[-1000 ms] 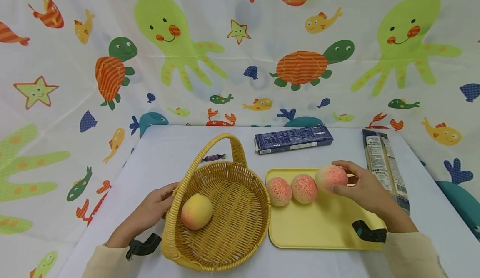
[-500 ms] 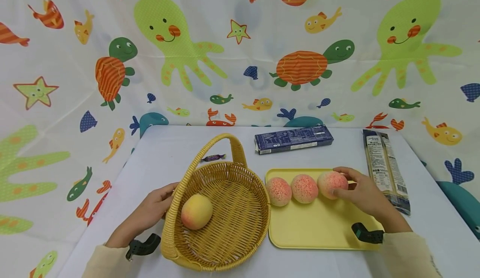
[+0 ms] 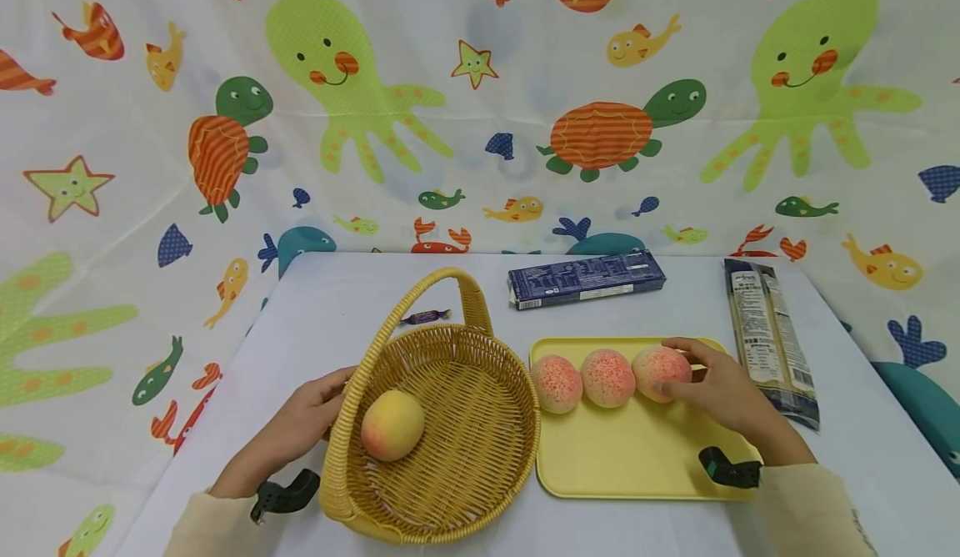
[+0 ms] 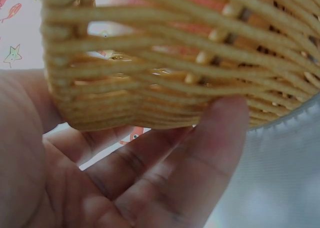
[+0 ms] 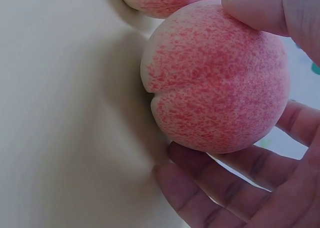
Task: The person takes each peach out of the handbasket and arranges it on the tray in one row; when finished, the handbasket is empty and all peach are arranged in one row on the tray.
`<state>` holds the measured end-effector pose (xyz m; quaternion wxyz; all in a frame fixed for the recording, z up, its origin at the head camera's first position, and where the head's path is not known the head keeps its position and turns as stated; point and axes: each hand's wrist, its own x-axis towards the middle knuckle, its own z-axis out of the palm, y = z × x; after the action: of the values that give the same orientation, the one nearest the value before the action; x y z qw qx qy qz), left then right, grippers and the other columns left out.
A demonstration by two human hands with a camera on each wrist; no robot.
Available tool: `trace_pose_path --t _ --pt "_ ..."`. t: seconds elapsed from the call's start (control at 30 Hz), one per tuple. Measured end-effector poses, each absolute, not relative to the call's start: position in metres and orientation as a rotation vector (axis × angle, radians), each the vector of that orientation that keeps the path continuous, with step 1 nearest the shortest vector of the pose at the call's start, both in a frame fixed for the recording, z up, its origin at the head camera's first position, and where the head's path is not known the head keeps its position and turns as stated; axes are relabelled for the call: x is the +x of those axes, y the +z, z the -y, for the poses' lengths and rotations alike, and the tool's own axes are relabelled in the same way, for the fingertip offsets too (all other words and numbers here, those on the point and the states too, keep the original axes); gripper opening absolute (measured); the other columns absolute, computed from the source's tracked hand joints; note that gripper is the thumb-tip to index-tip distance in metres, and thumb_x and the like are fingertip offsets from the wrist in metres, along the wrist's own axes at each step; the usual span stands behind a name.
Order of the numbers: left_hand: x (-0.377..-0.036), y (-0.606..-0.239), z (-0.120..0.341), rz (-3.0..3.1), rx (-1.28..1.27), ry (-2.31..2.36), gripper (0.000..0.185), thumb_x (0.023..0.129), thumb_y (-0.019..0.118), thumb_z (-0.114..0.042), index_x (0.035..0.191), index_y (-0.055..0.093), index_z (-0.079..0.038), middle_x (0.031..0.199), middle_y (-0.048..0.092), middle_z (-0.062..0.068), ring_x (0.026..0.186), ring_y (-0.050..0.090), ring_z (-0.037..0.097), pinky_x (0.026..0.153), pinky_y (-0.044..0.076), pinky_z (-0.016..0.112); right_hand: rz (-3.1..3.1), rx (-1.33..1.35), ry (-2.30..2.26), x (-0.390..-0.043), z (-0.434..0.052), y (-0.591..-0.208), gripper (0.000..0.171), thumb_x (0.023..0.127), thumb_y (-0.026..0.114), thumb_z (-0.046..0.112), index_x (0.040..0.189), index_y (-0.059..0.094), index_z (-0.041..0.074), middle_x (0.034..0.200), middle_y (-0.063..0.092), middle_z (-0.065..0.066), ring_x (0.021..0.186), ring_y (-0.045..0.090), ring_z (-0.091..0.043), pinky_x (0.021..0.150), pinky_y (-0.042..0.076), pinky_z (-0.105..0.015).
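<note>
In the head view a yellow tray (image 3: pixel 630 457) bears a row of pink peaches. At the row's right end my right hand (image 3: pixel 723 386) holds a peach (image 3: pixel 662 365) between thumb and fingers. Up close in the right wrist view, the thumb lies on top of this peach (image 5: pixel 215 82) and the fingers curve below it. Left of it are a middle peach (image 3: pixel 608 378) and a left peach (image 3: pixel 557 384). My left hand (image 3: pixel 303 411) touches the outer left side of a wicker basket (image 3: pixel 457 424), fingers fairly straight against the weave (image 4: pixel 150 77). A yellowish peach (image 3: pixel 392 425) lies inside the basket.
Behind the tray lies a dark blue box (image 3: pixel 587 279). A long printed packet (image 3: pixel 768 340) lies to the tray's right. A purple wrapped candy (image 3: pixel 426 317) sits behind the basket, whose tall handle (image 3: pixel 390 323) arches above its bowl. A patterned cloth (image 3: pixel 525 65) hangs at the back.
My right hand has lowered the peach onto the tray beside the other two, then shifted slightly left with it. The left hand and basket have stayed put.
</note>
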<state>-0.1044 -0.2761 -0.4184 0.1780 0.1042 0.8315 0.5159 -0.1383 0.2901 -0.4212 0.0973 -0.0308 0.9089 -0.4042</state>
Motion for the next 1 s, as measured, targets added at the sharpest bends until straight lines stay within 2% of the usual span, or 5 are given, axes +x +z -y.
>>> trace_pose_path --t 0.43,0.63,1.0 --pt "-0.1042 -0.4194 0.2761 -2.367 0.279 1.457 0.054 0.114 0.046 -0.03 0.158 0.04 0.0 0.125 0.067 0.023 0.089 0.072 0.023 0.069 0.062 0.038 -2.671 -0.097 -1.208 -0.1404 -0.2888 -0.4226 0.074 0.091 0.082 0.025 0.151 0.047 -0.001 0.139 0.054 -0.033 0.107 0.065 -0.035 0.079 0.056 -0.033" --pt "-0.1035 -0.4195 0.2756 -2.371 0.279 1.462 0.053 0.114 0.047 -0.03 0.158 0.04 -0.001 0.127 0.067 0.024 0.089 0.072 0.022 0.069 0.062 0.038 -2.647 -0.113 -1.222 -0.1404 -0.2872 -0.422 0.076 0.091 0.081 0.023 0.153 0.044 -0.001 0.142 0.051 -0.033 0.113 0.062 -0.042 0.084 0.057 -0.039" --pt "-0.1037 -0.4196 0.276 -2.373 0.284 1.459 0.053 0.113 0.047 -0.03 0.158 0.041 -0.001 0.126 0.067 0.023 0.089 0.072 0.022 0.069 0.062 0.038 -2.65 -0.108 -1.208 -0.1385 -0.2844 -0.4212 0.076 0.092 0.081 0.03 0.153 0.046 0.0 0.143 0.053 -0.028 0.114 0.061 -0.04 0.086 0.056 -0.038"
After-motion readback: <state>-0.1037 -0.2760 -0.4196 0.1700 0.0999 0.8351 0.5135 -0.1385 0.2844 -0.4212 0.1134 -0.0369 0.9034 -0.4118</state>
